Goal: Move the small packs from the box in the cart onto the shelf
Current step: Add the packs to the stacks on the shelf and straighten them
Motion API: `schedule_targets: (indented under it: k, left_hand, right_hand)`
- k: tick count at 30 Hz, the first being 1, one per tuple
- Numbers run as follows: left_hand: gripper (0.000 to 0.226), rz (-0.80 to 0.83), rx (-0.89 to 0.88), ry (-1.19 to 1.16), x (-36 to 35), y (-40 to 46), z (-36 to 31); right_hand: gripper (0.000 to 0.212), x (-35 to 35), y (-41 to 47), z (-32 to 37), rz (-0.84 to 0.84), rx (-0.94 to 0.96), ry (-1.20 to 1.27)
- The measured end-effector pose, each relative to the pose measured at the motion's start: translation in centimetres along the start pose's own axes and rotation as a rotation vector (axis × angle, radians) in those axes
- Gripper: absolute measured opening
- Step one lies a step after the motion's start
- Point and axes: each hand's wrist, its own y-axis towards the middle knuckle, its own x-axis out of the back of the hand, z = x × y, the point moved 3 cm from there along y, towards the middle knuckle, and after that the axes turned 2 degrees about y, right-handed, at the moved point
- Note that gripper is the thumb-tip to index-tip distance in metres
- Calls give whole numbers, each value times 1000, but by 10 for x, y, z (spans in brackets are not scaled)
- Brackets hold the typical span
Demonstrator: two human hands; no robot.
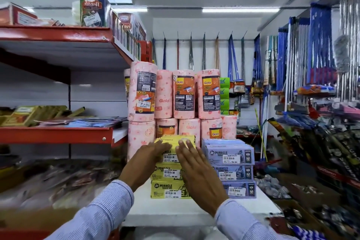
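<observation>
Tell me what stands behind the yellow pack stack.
Behind the yellow pack stack stand pink kitchen towel rolls, two tiers high. Their lower parts are hidden by the packs and both hands.

Glossy yellow packs, painted-metal shelf

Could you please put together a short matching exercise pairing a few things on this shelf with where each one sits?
Things:
1. yellow packs
2. purple packs
3. pink kitchen towel rolls
4. left hand

Places:
A. stacked behind both piles of packs
B. flat against the left end of the top yellow pack
C. piled to the right of the yellow pile
D. piled at the front of the white shelf, between the two hands

Pairs: 1-D, 2-C, 3-A, 4-B
</observation>
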Motion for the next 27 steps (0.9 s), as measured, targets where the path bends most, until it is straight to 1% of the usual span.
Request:
schedule_targets:
  k: [1, 2, 3, 5, 7, 9, 11, 13, 15, 17, 19, 22, 25, 27]
  left_hand:
    - [29, -13, -29, 28, -6, 1, 5]
    - [30, 13, -37, 25, -8, 0, 5]
    - [38, 46, -12, -34, -10, -2, -1]
    - [58, 46, 41, -46, -12, -3, -5]
    - [65, 47, 77, -59, -11, -6, -6]
    - [67, -5, 47, -34, -12, -9, -7]
    - [67, -36, -27, 68, -16, -12, -6]
    - [68, -108, -87, 145, -21, -13, -12]
    - [67, -185, -133, 164, -22, -13, -25]
    - [66, -218, -216, 154, -27, -9, -45]
    - [65, -207, -295, 132, -36, -1, -66]
    - [63, -180, -372, 93, -59, 16, -98]
    - [58, -177, -395, 108, -76, 29, -124]
    - [53, -185, -381, 140, -83, 35, -134]
  right_hand:
    - [67, -6, 4, 2, 7, -16, -8]
    - [67, -10, 6, 2, 16, -43, -8]
    - [67, -13, 7, 1, 27, -65, -5]
    - [64, -16, 7, 2, 49, -70, -7]
    - [63, -18, 6, 1, 60, -61, -16]
    - [63, -18, 6, 0, 67, -61, -10]
    - [62, -13, 4, 1, 58, -54, -4]
    - [63, -3, -4, 0, 42, -44, 11]
    - [66, 11, -18, -6, 4, -41, 20]
    - [68, 24, -35, -20, -29, -55, 20]
    - [67, 34, -51, -39, -61, -89, 5]
    - [70, 45, -71, -77, -100, -218, 11]
    - [65, 49, -82, -107, -115, -299, 46]
    - [63, 45, -85, -119, -84, -291, 46]
